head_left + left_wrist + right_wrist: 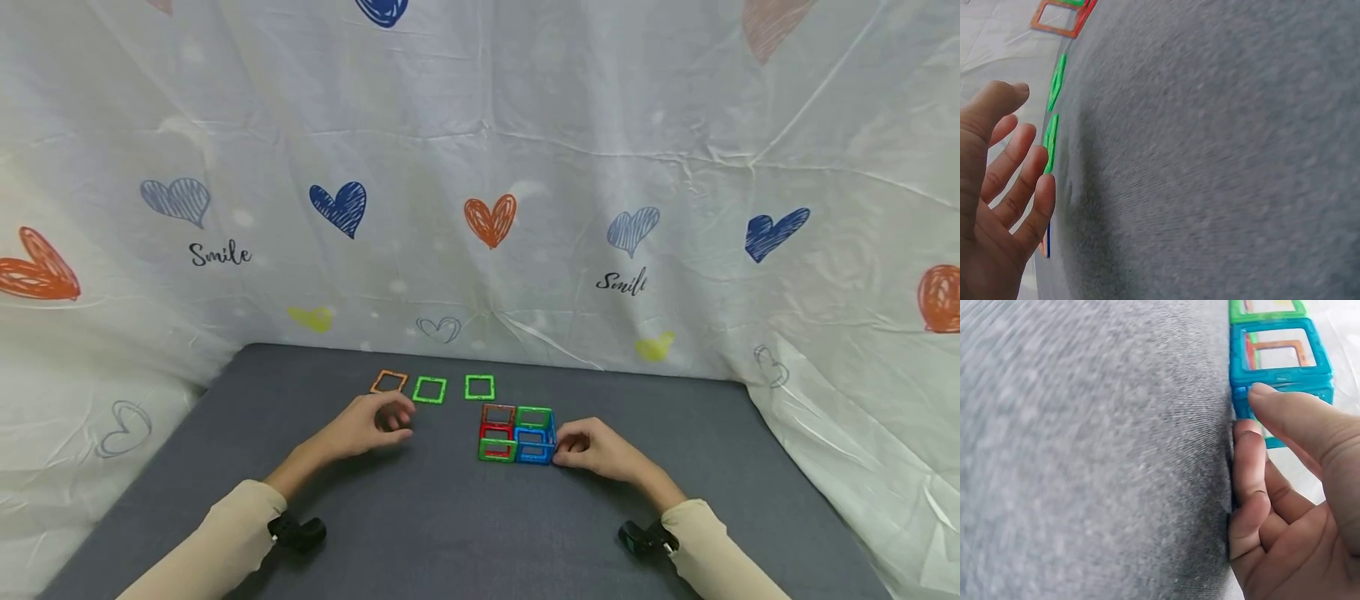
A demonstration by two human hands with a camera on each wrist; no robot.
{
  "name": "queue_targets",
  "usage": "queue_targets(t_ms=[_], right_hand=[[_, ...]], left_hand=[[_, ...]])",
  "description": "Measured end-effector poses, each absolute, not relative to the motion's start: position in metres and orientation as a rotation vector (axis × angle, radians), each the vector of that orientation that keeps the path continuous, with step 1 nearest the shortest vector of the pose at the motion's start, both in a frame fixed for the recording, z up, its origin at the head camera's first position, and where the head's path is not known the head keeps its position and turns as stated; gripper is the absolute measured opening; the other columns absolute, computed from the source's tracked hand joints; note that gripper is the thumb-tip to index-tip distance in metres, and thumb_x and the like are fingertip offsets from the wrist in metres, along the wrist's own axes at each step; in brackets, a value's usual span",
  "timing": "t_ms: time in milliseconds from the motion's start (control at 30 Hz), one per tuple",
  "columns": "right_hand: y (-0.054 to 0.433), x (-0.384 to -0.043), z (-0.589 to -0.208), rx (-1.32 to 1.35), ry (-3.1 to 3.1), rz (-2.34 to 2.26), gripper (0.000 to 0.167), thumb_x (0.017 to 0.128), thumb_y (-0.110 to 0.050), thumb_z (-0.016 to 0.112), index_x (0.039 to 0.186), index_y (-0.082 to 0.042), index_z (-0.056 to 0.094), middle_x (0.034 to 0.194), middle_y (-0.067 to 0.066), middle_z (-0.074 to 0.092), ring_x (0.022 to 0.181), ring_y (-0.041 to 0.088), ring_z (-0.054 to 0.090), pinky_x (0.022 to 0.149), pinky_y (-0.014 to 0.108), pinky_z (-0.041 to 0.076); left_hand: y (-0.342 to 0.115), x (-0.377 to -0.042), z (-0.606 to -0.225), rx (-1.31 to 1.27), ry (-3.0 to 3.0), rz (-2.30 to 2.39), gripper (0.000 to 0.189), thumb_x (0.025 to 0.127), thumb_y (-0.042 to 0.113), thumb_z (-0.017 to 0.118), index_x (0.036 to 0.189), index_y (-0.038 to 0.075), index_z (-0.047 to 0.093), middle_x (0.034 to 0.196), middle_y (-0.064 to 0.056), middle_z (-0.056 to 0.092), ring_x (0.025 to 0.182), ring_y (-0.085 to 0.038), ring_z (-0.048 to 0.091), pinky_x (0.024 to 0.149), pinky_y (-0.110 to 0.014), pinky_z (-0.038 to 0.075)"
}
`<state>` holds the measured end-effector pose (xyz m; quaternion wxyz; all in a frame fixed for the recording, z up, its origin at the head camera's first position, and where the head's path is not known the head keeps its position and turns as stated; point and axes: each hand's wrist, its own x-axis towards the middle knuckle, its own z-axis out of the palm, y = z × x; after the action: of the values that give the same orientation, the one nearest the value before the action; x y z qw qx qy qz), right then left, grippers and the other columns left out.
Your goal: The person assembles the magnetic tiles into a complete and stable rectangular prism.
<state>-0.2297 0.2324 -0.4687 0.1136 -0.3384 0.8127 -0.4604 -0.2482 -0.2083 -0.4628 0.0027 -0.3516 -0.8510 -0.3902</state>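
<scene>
A small block of magnetic frame tiles (517, 434), red, green, orange and blue, stands on the grey mat (420, 517). My right hand (564, 450) is at the block's right side. In the right wrist view this hand (1251, 411) pinches the blue tile (1280, 376), with the thumb on its outer face and the curled fingers below. My left hand (396, 422) hovers left of the block with loosely curled fingers and holds nothing. The left wrist view shows that hand (1030, 153) relaxed. Just beyond it lie an orange tile (388, 382) and two green tiles (429, 390) (479, 387).
A white cloth with heart prints (487, 217) hangs behind and at both sides of the mat. Black wrist cameras (300, 532) (643, 538) sit on both beige sleeves. The green tiles (1052, 140) lie flat on the mat at the left hand's fingertips.
</scene>
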Motion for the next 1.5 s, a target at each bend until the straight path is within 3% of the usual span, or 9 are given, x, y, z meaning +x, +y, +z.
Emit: queue_targets(t_ms=[333,733,1100,1500], right_hand=[[0.230,-0.229,-0.467,-0.959,2.379,-1.337,0.009,0.092,-0.005,0.076,0.101,-0.002,0.074,0.086,0.006,0.070,0.071,0.013,0.062,0.065,0.026,0.052],[0.228,-0.225,-0.467,-0.929,2.378,-1.359,0.008,0.092,-0.005,0.076,0.101,-0.004,0.074,0.088,0.008,0.070,0.071,0.018,0.063,0.064,0.026,0.051],[0.228,-0.227,-0.467,-0.935,2.397,-1.342,0.009,0.092,-0.006,0.076,0.100,-0.004,0.075,0.087,0.006,0.069,0.070,0.016,0.061,0.063,0.025,0.050],[0.229,-0.228,-0.469,-0.931,2.379,-1.354,0.008,0.092,-0.006,0.076,0.100,-0.006,0.075,0.087,0.007,0.069,0.071,0.014,0.061,0.064,0.025,0.051]], left_hand=[[-0.213,-0.256,-0.460,-1.037,-2.685,-1.244,0.032,0.090,0.013,0.080,0.117,0.001,0.066,0.097,0.000,0.066,0.082,-0.013,0.064,0.068,-0.034,0.055],[-0.212,-0.263,-0.462,-0.965,-2.723,-1.256,0.032,0.090,0.014,0.081,0.116,0.001,0.065,0.097,-0.002,0.066,0.082,-0.016,0.064,0.075,-0.036,0.054],[-0.213,-0.281,-0.459,-0.932,-2.748,-1.123,0.054,0.081,0.021,0.090,0.125,0.004,0.065,0.106,-0.011,0.061,0.093,-0.030,0.061,0.082,-0.047,0.051],[-0.246,-0.300,-0.466,-0.863,-2.769,-1.011,0.061,0.078,0.028,0.092,0.128,0.006,0.066,0.108,-0.014,0.058,0.092,-0.029,0.055,0.080,-0.050,0.047]])
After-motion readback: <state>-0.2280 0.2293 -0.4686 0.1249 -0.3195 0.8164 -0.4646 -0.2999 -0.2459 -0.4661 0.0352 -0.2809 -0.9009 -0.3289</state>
